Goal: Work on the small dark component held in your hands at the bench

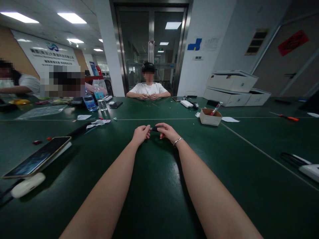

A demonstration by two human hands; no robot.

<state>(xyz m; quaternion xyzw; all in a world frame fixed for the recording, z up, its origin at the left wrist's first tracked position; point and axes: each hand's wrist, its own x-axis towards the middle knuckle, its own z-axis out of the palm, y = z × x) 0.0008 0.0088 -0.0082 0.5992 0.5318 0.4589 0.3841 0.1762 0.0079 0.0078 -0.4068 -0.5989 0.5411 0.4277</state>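
Above the green table, both my hands meet at a small black piece with a silvery end [155, 128]; its exact kind is too small to make out. My left hand [141, 135] pinches the silvery end between thumb and fingers. The black end sits in the fingertips of my right hand [168, 132], whose wrist wears a silver bracelet [177, 141]. Part of the piece is hidden by my fingers.
On the green table [154, 199] lie a phone [41, 156] and white device [28, 185] at left. Water bottles [100, 96] stand farther back. At right are a small open box [210, 119], an orange-handled screwdriver [289, 117] and white boxes [229, 83]. A person [149, 89] sits opposite.
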